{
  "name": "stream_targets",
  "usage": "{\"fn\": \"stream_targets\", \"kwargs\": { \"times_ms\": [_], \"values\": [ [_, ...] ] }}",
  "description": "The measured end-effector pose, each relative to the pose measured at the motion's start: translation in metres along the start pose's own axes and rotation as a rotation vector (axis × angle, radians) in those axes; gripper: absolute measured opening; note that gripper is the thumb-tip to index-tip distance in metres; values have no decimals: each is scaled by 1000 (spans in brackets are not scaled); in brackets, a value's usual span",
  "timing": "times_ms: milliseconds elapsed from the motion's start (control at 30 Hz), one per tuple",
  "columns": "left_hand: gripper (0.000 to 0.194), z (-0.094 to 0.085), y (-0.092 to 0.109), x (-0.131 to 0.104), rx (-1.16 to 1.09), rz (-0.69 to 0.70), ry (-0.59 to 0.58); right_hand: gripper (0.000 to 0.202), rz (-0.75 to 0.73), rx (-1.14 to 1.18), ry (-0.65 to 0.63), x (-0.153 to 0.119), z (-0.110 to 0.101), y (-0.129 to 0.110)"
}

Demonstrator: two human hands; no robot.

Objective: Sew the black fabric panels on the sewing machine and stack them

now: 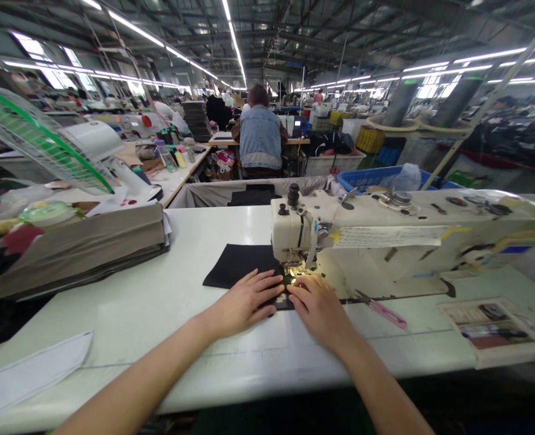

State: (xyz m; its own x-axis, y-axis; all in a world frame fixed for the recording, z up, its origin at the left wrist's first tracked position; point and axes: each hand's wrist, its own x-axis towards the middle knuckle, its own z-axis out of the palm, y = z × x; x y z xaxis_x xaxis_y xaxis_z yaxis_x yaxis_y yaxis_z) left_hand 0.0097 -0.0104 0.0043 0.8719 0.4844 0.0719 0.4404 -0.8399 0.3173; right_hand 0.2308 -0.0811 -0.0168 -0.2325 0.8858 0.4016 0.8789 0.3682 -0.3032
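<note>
A piece of black fabric lies on the pale table, its right end under the needle area of the sewing machine. My left hand rests flat on the fabric's near edge, fingers stretched toward the needle. Just right of the needle, my right hand is on the machine bed with its fingers bent and fingertips at the fabric's edge. Whether those fingertips pinch the cloth cannot be made out. A lamp lights the presser foot area between both hands. Pink-handled thread snips lie right of my right hand.
A stack of grey-brown fabric pieces stands at left, below a green-rimmed fan. A white strip lies front left, a tool tray at right. Behind the machine is a blue basket. A person in a denim vest sits ahead.
</note>
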Motion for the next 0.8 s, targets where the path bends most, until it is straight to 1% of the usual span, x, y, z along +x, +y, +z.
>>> {"fn": "stream_targets", "kwargs": {
  "times_ms": [167,300,400,567,800],
  "values": [
    [44,0,-21,16,1,1,45,18,62,-50,-19,11,4,3],
    [44,2,-32,22,28,1,59,19,60,-33,-12,5,6,3],
    [45,3,-34,22,38,-11,64,21,36,12,14,-6,6,0],
    [46,3,-29,21,52,-38,64,28,39,88,80,-23,10,-6],
    [44,3,-28,19,118,-111,69,29,36,106,127,-26,16,-6]
  ]
}}
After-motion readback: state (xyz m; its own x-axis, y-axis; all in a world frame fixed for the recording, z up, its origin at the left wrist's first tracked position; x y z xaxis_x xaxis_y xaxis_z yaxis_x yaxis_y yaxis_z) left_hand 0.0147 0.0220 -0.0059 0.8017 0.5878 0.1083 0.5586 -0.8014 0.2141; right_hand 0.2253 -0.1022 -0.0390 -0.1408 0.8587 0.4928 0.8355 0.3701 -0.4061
